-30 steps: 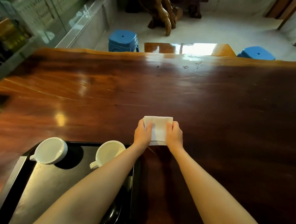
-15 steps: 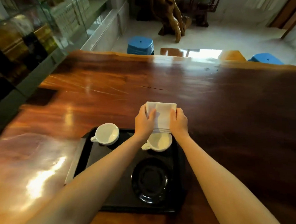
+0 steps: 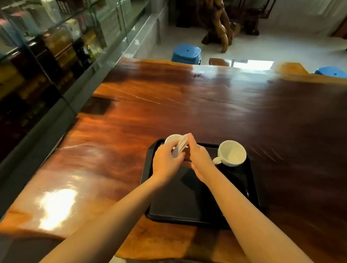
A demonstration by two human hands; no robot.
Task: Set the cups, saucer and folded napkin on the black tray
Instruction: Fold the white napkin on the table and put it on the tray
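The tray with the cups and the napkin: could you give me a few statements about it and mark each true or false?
1. The napkin lies flat on the tray. False: both hands hold it up on edge, above the tray's far left part.
2. The right cup stands on the tray with its handle towards the person. True.
3. The left hand is empty. False: its fingers hold the napkin.
4. A second cup shows partly behind the napkin. True.
5. The tray sits on a glass table. False: the table is polished wood.
6. The right hand touches the napkin's right side. True.
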